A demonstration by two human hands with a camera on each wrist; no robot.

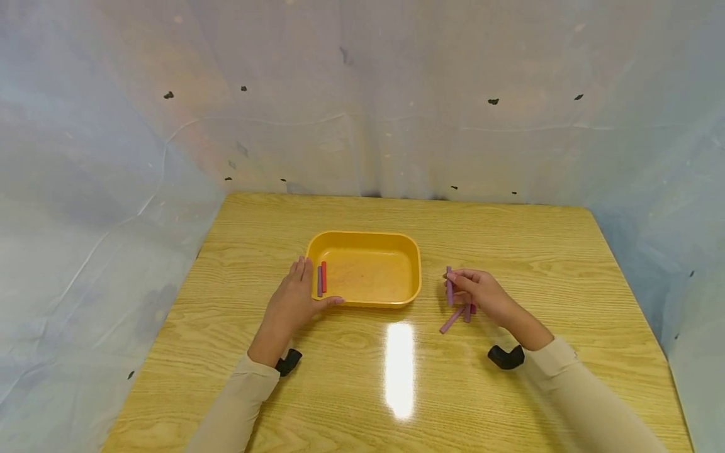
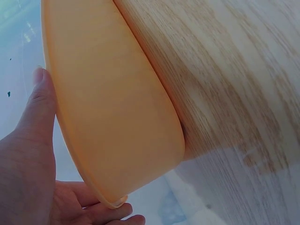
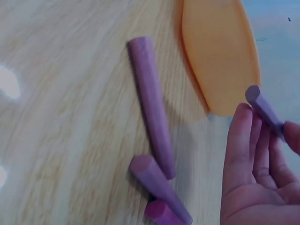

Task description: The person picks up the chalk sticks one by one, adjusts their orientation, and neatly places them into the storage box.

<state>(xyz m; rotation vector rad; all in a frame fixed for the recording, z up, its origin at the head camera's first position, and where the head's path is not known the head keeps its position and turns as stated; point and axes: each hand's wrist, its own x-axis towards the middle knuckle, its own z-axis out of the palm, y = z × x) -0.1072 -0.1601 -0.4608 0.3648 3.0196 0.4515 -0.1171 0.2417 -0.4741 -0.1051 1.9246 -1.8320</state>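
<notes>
My right hand (image 1: 487,296) pinches 1 purple chalk-like stick (image 1: 450,294), right of the yellow tray (image 1: 368,270).
Over the tabletop (image 1: 538,251), its long axis runs roughly near edge to far edge; 3 more sticks (image 1: 452,319) lie nearby. My left hand (image 1: 290,305), thumb spread from fingers, touches the tray's near-left corner.

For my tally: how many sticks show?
6: purple stick and red stick in the tray; another purple in the right hand; two purple sticks, one magenta on the table; more may be hidden.
</notes>
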